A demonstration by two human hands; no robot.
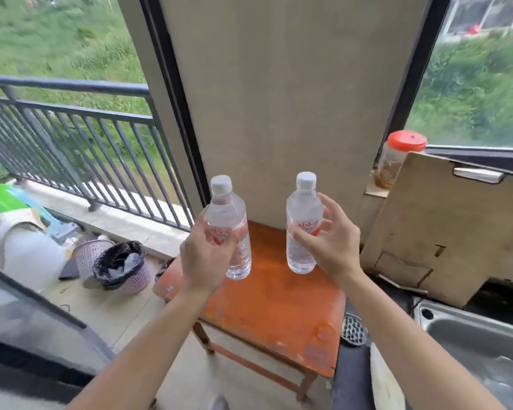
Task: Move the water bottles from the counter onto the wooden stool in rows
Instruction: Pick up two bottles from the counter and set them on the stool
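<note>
Gripping clear plastic water bottles (304, 208) in left hand (203, 258) and right hand (329, 247), we are squaring them upright along the orange wooden stool's (273, 306) far edge.

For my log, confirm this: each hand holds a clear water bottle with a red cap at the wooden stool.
One error: the caps are white. In the head view the left hand holds the left bottle and the right hand the right bottle, at the wooden stool.

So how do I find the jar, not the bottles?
Start at the tall beige wall panel straight ahead. At its right edge, behind the brown board's top corner, stands the jar. Unlike the white-capped water bottles, it has a wide red lid.
</note>
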